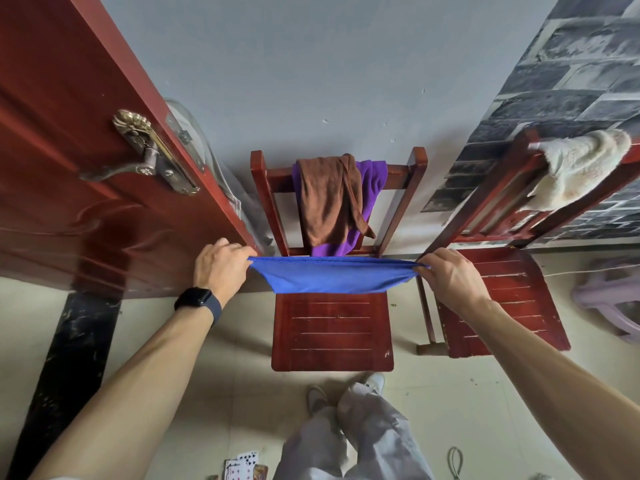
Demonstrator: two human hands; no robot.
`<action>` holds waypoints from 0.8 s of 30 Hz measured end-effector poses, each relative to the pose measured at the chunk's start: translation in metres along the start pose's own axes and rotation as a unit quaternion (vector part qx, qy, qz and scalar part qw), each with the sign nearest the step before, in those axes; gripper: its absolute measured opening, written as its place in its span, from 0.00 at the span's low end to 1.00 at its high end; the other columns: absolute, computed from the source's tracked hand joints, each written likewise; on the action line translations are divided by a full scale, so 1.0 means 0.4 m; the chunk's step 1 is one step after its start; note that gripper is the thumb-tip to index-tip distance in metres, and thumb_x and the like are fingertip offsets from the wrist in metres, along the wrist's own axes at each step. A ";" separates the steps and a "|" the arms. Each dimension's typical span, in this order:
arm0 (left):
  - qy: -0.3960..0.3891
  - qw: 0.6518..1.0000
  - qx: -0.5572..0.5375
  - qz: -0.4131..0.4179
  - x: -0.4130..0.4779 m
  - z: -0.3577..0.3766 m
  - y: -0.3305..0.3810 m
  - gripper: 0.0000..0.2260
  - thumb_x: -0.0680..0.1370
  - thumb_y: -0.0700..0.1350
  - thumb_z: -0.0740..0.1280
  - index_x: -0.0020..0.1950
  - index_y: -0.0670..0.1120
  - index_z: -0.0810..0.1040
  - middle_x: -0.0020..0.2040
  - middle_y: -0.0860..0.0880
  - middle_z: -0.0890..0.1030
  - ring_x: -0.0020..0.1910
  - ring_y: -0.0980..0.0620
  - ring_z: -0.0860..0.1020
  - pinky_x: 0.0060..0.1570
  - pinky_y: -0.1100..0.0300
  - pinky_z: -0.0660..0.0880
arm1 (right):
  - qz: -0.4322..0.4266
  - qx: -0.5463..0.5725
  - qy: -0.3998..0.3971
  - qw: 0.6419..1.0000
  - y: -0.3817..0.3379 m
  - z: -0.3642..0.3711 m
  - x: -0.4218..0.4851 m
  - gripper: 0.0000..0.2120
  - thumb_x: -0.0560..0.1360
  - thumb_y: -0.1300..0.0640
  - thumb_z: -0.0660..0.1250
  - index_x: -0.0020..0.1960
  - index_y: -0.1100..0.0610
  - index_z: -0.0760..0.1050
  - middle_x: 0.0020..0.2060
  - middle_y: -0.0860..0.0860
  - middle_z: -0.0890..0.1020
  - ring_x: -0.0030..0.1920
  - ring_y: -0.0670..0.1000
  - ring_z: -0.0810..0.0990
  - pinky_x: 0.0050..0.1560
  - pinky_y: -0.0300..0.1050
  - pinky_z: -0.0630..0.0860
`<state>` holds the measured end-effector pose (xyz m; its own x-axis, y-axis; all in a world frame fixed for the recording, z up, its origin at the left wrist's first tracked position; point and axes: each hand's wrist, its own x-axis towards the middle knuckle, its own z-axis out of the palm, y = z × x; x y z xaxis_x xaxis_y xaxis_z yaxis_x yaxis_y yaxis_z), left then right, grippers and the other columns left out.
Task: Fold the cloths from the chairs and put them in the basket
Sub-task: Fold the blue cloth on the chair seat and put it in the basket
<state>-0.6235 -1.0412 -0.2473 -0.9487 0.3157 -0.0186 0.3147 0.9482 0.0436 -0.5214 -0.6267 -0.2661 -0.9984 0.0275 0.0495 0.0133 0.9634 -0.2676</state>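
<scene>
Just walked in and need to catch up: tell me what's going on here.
A person is partway through folding cloths. The left grip and right grip each pinch one end of a blue cloth, held stretched above the middle chair seat. A brown cloth and a purple cloth hang over that chair's back, and a cream cloth hangs on the right chair. No basket is in view.

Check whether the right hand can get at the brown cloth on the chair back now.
Probably not yet: the right hand pinches the blue cloth; nothing else blocks the brown cloth.
</scene>
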 end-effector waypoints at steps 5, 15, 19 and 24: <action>-0.011 1.000 -0.016 0.005 -0.072 0.094 0.011 0.07 0.71 0.38 0.75 0.46 0.48 0.86 0.38 0.47 0.84 0.43 0.41 0.78 0.40 0.51 0.72 | 0.006 -0.017 -0.028 0.999 0.000 0.073 -0.057 0.06 0.74 0.61 0.75 0.49 0.62 0.83 0.42 0.56 0.82 0.43 0.61 0.78 0.38 0.55 0.81; -0.249 0.967 0.047 0.003 -0.341 0.491 0.041 0.11 0.78 0.45 0.64 0.58 0.56 0.81 0.53 0.56 0.83 0.57 0.51 0.77 0.54 0.55 0.71 | 0.124 -0.048 -0.301 0.944 0.029 0.428 -0.315 0.09 0.80 0.59 0.65 0.56 0.59 0.81 0.53 0.57 0.81 0.58 0.61 0.78 0.52 0.53 0.77; -0.295 0.955 0.016 0.000 -0.398 0.579 0.040 0.11 0.79 0.46 0.65 0.58 0.57 0.81 0.51 0.54 0.84 0.54 0.49 0.79 0.50 0.55 0.73 | 0.147 -0.048 -0.365 0.918 0.027 0.522 -0.389 0.10 0.81 0.57 0.63 0.58 0.55 0.81 0.53 0.54 0.81 0.55 0.58 0.79 0.50 0.48 0.75; -0.315 0.914 -0.194 -0.167 -0.359 0.623 0.027 0.05 0.74 0.47 0.72 0.49 0.54 0.85 0.45 0.52 0.85 0.47 0.47 0.81 0.43 0.56 0.77 | 0.312 0.137 -0.314 0.886 0.040 0.582 -0.357 0.04 0.76 0.57 0.72 0.49 0.54 0.85 0.44 0.52 0.84 0.45 0.56 0.82 0.47 0.45 0.75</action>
<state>-0.4761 -1.0673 -0.4931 -0.7447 0.0855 -0.6619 -0.1395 0.9499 0.2797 -0.3912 -0.6773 -0.5016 -0.6363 0.2950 -0.7128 0.6449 0.7105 -0.2816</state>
